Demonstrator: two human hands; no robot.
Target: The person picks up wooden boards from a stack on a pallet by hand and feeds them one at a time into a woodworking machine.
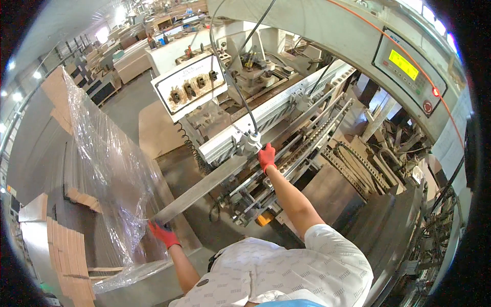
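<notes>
A long, narrow grey-brown board (202,192) slopes from lower left up to the machine's long pale metal fence (220,146). My left hand (164,235), in a red glove with a dark palm, grips the board's near-left end. Beside a pale clamp (249,143) with a hose on top, my gloved right hand (267,158) is curled at the board's other visible part. Its fingertips are partly hidden there. Beyond the clamp, the board's far end is hard to make out among the rails.
Stacked boards under clear plastic film (110,153) stand close on my left. A control box with knobs (190,84) rises behind the fence. At upper right, a panel with a yellow screen (404,64) overhangs metal rails (312,146). Offcuts (394,148) lie right of them.
</notes>
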